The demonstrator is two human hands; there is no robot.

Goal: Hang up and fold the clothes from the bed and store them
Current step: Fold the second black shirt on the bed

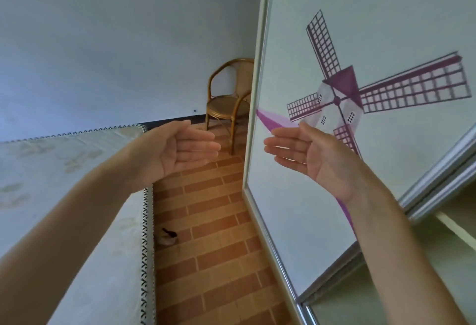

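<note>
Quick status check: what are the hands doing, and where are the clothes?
Left hand and right hand open, palms facing, holding nothing. No clothes in view on the bed. Wardrobe door beside right hand; nothing between the hands.

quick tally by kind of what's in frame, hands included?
Hands: 2, left hand and right hand, both held open, holding nothing
Bed: 1, bed
Chair: 1, rattan chair
Wardrobe door: 1, sliding door with windmill print
Small dark object on floor: 1, unclear what
Clothes: 0
Total: 6
</note>
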